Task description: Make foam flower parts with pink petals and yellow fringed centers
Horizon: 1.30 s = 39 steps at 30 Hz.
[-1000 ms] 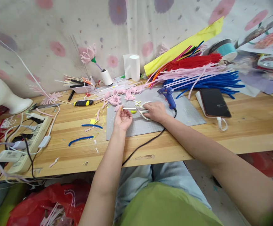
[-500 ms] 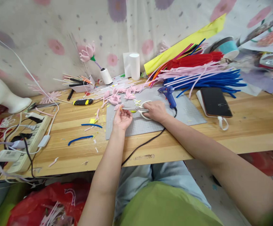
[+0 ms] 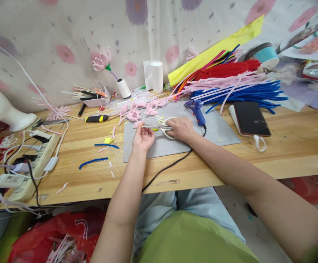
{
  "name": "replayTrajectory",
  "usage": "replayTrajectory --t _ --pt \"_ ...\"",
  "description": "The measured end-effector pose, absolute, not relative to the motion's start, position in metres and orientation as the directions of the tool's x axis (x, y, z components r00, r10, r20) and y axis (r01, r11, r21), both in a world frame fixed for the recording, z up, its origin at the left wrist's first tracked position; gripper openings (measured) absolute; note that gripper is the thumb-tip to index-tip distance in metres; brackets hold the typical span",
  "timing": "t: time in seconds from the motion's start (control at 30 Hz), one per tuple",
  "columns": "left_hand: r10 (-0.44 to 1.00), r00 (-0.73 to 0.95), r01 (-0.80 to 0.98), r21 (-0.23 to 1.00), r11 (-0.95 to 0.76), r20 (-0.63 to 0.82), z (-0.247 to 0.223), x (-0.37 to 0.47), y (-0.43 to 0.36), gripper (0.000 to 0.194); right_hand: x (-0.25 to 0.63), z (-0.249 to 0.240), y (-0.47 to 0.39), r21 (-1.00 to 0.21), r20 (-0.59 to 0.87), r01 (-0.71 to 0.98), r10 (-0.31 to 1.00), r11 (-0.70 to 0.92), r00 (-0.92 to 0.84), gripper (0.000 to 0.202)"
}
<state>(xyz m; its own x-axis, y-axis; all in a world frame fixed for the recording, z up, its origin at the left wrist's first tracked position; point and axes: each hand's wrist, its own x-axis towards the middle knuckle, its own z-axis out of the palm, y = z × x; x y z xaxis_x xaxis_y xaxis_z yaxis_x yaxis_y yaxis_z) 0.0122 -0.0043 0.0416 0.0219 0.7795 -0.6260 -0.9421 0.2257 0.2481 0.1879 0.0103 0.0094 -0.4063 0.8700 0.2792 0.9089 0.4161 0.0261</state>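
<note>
My right hand [image 3: 183, 129] grips a pair of scissors [image 3: 163, 127] by the white handles, their blades pointing left over the grey cutting mat [image 3: 159, 148]. At the blade tips, my left hand [image 3: 144, 138] pinches a small yellow-tipped piece between thumb and forefinger, the other fingers loosely curled. Fingers hide most of this piece. Pink fuzzy petal shapes [image 3: 133, 115] lie just beyond the left hand. Several white stems with yellow tips [image 3: 159, 118] rest near the scissors, and a small yellow-green object [image 3: 155, 129] shows beneath the blades.
A blue glue gun [image 3: 197, 111] lies right of my right hand, its black cord [image 3: 170, 166] crossing the mat. Pipe cleaner bundles [image 3: 235, 91] are piled behind. A phone [image 3: 250, 118] leans at right; a utility knife [image 3: 96, 118] and a power strip [image 3: 42, 160] are left.
Both hands stay almost in place. The yellow tips at my left fingertips show less than before, and the scissor blades have barely shifted.
</note>
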Motion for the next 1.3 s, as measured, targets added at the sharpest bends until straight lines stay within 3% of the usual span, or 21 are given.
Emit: replayTrajectory --t 0.63,1.3 --pt "0.786 0.042 -0.945 0.23 0.231 -0.616 0.0423 0.0107 -0.0053 0.024 0.1852 0.0124 0.0091 -0.03 0.229 0.94 0.917 0.341 -0.326 0.035" --pt "0.785 0.062 -0.954 0.194 0.227 -0.617 0.044 0.0094 -0.0062 0.027 0.1887 0.0097 0.0108 0.024 0.283 0.904 0.864 0.427 -0.416 0.034"
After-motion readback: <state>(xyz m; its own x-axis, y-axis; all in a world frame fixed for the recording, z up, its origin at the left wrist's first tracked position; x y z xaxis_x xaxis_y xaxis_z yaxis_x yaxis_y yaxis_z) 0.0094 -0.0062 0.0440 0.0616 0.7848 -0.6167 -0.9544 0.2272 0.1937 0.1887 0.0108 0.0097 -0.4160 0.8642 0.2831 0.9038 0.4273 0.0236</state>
